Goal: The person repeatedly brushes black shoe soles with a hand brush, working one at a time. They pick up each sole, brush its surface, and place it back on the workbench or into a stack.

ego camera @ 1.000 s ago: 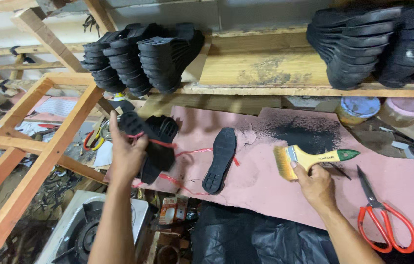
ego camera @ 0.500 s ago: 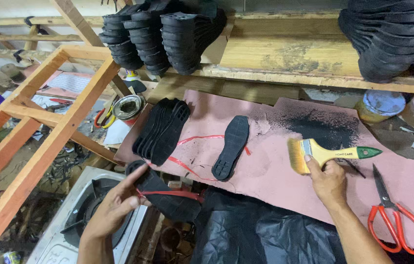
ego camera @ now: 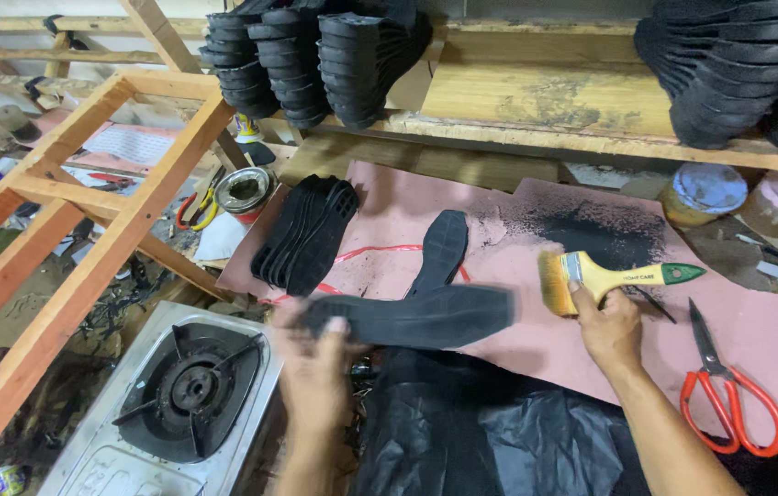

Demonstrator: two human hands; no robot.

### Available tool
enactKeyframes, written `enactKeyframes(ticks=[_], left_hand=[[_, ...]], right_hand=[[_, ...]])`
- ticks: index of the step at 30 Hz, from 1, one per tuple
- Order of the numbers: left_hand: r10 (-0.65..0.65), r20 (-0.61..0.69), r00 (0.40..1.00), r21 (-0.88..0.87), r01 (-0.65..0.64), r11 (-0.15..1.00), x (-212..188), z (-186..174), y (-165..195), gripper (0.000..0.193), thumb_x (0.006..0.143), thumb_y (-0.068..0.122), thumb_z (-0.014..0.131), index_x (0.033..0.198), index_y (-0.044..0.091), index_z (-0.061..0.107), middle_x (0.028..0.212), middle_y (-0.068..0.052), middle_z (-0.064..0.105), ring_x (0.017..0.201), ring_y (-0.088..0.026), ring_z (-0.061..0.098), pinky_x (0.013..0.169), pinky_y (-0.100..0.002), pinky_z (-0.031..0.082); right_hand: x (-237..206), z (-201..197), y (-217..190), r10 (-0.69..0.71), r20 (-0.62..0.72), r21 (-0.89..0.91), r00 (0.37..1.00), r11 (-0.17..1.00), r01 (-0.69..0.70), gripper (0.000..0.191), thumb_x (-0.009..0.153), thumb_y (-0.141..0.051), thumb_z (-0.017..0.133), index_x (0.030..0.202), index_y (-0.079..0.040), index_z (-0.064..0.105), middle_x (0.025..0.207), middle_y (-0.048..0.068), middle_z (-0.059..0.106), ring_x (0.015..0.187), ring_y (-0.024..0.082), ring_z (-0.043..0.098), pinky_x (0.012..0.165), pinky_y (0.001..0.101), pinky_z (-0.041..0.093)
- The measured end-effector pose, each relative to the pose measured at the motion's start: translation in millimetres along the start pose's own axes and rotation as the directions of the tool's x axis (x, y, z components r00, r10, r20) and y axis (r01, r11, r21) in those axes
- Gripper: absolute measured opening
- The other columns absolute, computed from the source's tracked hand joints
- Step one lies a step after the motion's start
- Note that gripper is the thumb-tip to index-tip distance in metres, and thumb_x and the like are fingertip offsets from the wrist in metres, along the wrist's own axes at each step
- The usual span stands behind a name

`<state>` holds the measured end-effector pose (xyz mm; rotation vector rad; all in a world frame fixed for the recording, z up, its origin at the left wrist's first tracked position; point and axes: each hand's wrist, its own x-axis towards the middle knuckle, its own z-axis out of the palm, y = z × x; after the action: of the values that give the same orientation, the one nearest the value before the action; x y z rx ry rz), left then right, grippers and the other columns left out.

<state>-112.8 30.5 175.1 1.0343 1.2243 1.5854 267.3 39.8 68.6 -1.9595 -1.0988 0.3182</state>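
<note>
A worker's left hand [ego camera: 315, 372] grips one end of a black shoe sole [ego camera: 412, 317], fingers closed around it, holding it just above the near edge of the pink sheet [ego camera: 517, 367] that covers the table. The sole's long axis runs nearly level, left to right, its free end pointing toward the right hand [ego camera: 607, 326]. That hand is wrapped around the yellow handle of a wide paintbrush [ego camera: 614, 274], which also lies crosswise, bristles toward the sole and green tip pointing away to the right. Beyond the held sole, a second black sole [ego camera: 442, 248] lies flat on the pink sheet, its length running away from the worker. Left of it rests a fanned bundle of black soles [ego camera: 306, 234], with an open tin [ego camera: 246, 191] just beyond. Red-handled scissors [ego camera: 724, 395] lie on the sheet to the right of the brush hand. A gas stove burner [ego camera: 189, 390] sits left of the gripping hand, below the sheet's edge.
</note>
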Motion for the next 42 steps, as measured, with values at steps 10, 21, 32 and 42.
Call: enactKeyframes(ticks=[10,21,32,42], left_hand=[[-0.559,0.349,0.752,-0.108,0.625,0.773,-88,16,-166,0.036,0.097,0.007,0.057,0.132,0.002,0.056,0.107,-0.010,0.071,0.089,-0.016,0.071,0.077,-0.035,0.062],[-0.632,0.337,0.698,-0.021,0.677,0.736,-96,5,-172,0.036,0.095,0.005,0.057,0.130,-0.002,0.061,0.105,-0.008,0.074,0.084,-0.015,0.073,0.075,-0.035,0.065],[-0.602,0.357,0.714,-0.234,0.692,0.683,-85,55,-183,0.040,0.096,0.002,0.053,0.136,0.002,0.054,0.101,-0.004,0.068,0.081,-0.011,0.065,0.083,-0.037,0.063],[-0.589,0.361,0.723,-0.233,0.682,0.694,-95,53,-177,0.039,0.097,0.000,0.052,0.136,0.000,0.055,0.105,-0.007,0.069,0.084,-0.012,0.067,0.083,-0.036,0.065]], right_hand=[[-9,-19,-13,-0.015,0.059,0.396,0.998,0.918,-0.010,0.029,0.097,-0.027,0.069,0.108,-0.001,0.073,0.086,0.002,0.072,0.070,0.011,0.062,0.060,0.0298,0.049],[3,-25,-46,0.043,0.373,-0.507,0.927,0.846,0.165,0.054,0.104,-0.050,0.050,0.078,-0.010,0.075,0.063,0.012,0.071,0.057,0.026,0.069,0.057,0.0411,0.056],[-15,-6,-56,-0.046,0.234,0.115,0.971,0.993,0.019,0.036,0.085,-0.035,0.069,0.094,0.000,0.069,0.074,0.015,0.074,0.062,0.026,0.074,0.055,0.0410,0.057],[-106,-2,-28,-0.118,0.411,-0.093,0.904,0.981,0.170,0.035,0.087,-0.033,0.069,0.084,0.002,0.070,0.066,0.023,0.070,0.058,0.035,0.072,0.054,0.0453,0.054]])
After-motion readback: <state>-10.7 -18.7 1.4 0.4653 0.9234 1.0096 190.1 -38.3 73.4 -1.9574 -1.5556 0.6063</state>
